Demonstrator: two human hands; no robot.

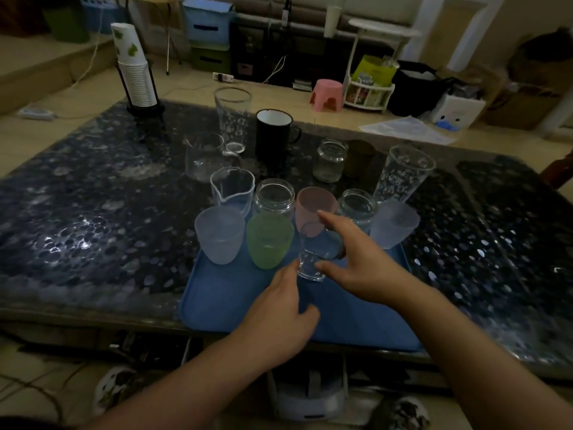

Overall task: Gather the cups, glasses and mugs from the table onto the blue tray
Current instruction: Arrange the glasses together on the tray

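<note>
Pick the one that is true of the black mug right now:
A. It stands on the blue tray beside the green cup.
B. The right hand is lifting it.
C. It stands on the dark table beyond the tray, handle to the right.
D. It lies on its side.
C: the black mug stands upright on the table, well behind the blue tray, while the right hand holds a clear glass instead.

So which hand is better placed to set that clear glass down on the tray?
Right. The right hand already wraps the clear glass above the blue tray; the left hand only touches its base with a fingertip.
</note>
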